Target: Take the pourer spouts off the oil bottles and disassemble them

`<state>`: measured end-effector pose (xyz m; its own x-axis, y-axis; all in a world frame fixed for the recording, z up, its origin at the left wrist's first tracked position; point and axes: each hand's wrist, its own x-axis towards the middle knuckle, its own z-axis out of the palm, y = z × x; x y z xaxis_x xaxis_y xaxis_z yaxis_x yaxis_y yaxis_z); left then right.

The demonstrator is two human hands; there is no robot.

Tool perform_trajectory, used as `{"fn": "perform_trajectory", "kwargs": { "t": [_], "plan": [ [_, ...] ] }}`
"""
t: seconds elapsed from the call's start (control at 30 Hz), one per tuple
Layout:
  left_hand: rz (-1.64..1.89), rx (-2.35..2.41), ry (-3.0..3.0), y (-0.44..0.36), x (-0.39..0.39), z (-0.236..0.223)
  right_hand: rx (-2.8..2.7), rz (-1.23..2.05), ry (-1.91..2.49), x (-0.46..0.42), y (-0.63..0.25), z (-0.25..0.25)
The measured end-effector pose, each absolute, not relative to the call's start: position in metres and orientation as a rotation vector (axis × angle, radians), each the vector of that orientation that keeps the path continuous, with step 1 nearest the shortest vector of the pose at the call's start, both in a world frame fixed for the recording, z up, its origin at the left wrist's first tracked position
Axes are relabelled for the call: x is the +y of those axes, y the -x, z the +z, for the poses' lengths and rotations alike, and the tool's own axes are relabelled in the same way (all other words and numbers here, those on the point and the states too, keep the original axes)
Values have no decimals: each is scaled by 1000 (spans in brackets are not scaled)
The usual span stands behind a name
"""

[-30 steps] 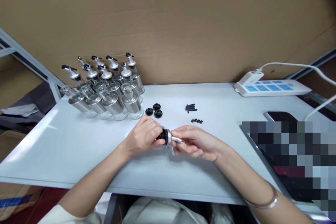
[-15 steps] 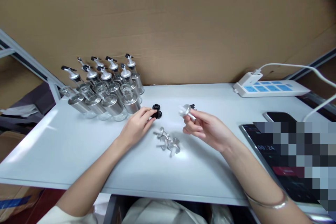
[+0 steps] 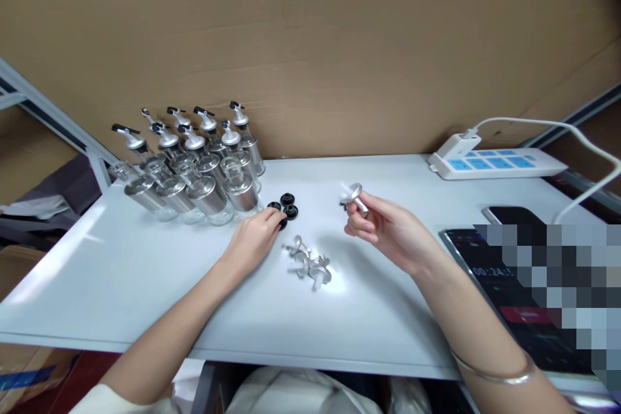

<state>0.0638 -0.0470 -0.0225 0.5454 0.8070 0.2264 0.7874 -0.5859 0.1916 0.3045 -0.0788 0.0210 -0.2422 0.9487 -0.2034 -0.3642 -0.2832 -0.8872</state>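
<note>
Cardboard: a brown sheet (image 3: 339,52) stands upright behind everything.
Table: a white top (image 3: 388,330) carries both hands' work.
Bottles: clear glass with metal sleeves (image 3: 206,193), grouped at the back left; the four in front are bare-necked, those behind wear silver pourer tops (image 3: 193,140) with dark levers.
Screens: a large dark device (image 3: 485,301), partly pixelated, lies at the right, a smaller phone (image 3: 507,214) just beyond it.
Power strip: white with blue socket panels (image 3: 499,167), back right; a plug and white cable (image 3: 585,132) sit at its left end.
Right hand: raised above the table (image 3: 388,226), thumb and fingers pinched around one silver spout (image 3: 356,197), tilted, its clear end up and left.
Left hand: low (image 3: 255,236), fingers bunched at the nearest black stopper; whether they grip or merely touch it, I cannot tell.
Loose spouts: a small silver cluster (image 3: 320,273) lies between the hands, nearer the table's front edge.
Stoppers: round black pieces (image 3: 291,212) sit close together at the left fingertips.
</note>
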Motion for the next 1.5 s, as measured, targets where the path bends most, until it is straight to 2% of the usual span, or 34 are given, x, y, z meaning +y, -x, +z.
{"fn": "perform_trajectory", "kwargs": {
  "t": [0.27,0.47,0.6,0.7,0.83,1.17,1.5],
  "plan": [
    [685,1355,-2669,-68,-42,-39,-1270,1467,1184,-82,-301,22],
    [716,1331,-2607,-69,-50,-26,-1904,1033,1649,-80,-312,14],
    [611,951,-2501,-74,-62,-17,-2213,1139,1599,-81,-311,3],
    [445,783,-2436,-79,-69,-20,-2333,1034,1596,-83,-302,0],
    [346,725,-2448,-82,-71,-23,-2424,965,1547,-85,-294,-1],
    [229,699,-2516,-83,-78,-8,-2400,1173,1362,-87,-291,-2],
    [183,677,-2421,-78,-74,-1,-2342,1340,1481,-84,-310,5]
  ]
}}
